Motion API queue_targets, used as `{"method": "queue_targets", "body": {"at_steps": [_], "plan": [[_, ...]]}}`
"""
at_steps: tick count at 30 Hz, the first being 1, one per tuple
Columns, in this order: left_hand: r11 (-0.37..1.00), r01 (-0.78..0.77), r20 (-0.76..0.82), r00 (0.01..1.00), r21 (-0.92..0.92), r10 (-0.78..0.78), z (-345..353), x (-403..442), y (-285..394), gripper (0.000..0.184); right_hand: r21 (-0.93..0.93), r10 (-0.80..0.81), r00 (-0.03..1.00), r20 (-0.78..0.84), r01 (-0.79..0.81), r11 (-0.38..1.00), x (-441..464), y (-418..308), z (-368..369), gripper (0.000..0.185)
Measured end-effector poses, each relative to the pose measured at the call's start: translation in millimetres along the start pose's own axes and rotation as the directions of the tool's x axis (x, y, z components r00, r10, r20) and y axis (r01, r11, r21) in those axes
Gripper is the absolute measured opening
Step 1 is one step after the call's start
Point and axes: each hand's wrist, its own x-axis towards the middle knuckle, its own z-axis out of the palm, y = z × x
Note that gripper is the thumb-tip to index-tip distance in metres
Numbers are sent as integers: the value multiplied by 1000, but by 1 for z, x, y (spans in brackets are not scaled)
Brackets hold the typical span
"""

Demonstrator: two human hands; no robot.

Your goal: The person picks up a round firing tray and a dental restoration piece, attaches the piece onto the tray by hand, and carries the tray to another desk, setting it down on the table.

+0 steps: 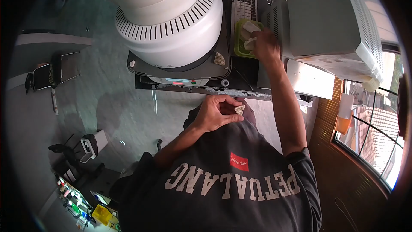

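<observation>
My left hand (214, 114) is in front of my shirt, below the table edge, pinching a small beige cast piece (239, 110) with a ridged surface between thumb and fingertips. My right hand (267, 46) reaches over a yellow-green tray (238, 50) on the table. Its fingers close on a whitish piece (249, 43) in the tray; part of the grip is hidden by the hand. Another white block (251, 26) lies in the tray near my fingers. A similar beige ridged piece (219, 58) rests on the dark base of the white machine.
The large white machine (171, 43) with a small display panel (178, 80) stands left of the tray. A keyboard (245, 6) lies behind the tray. A grey boxy device (328, 21) stands at the right. A small round ring (225, 83) sits near the table's front edge.
</observation>
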Motion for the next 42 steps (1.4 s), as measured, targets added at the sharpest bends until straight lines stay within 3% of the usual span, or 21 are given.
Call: {"method": "queue_targets", "body": {"at_steps": [4, 7, 13, 22, 28, 34, 37, 40, 42], "plan": [[1000, -10, -4, 1000, 30, 10, -2, 0, 3, 36, -20, 11, 999, 48, -10, 1000, 2, -1, -8, 35], [1000, -7, 1, 1000, 22, 7, -2, 0, 3, 36, 49, -31, 976, 215, 21, 999, 10, 2, -32, 33], [999, -32, 27, 999, -12, 33, 2, 0, 2, 31, -39, 17, 997, -75, -20, 999, 46, 12, -21, 23], [999, 30, 7, 1000, -41, -30, -2, -3, 2, 35, -68, 171, 985, -17, -172, 983, 78, 31, 19, 22], [1000, 13, 12, 1000, 1, -13, -1, 2, 1, 35, 83, 165, 983, -79, -158, 984, 63, 19, 6, 27], [1000, -4, 16, 1000, 25, 3, -1, 4, 2, 34, 76, 140, 985, -102, -133, 988, 60, 16, 8, 26], [1000, 5, 11, 1000, 8, -5, -1, 4, 1, 34, -21, 87, 989, -116, -90, 996, 61, 18, 17, 25], [1000, 12, 13, 1000, -8, -11, -1, 3, 1, 34, 35, 38, 986, -161, -33, 999, 57, 18, 18, 26], [1000, 11, 14, 1000, -5, -11, -2, 4, 1, 35, 57, 69, 992, -104, -63, 996, 55, 17, 13, 31]]}}
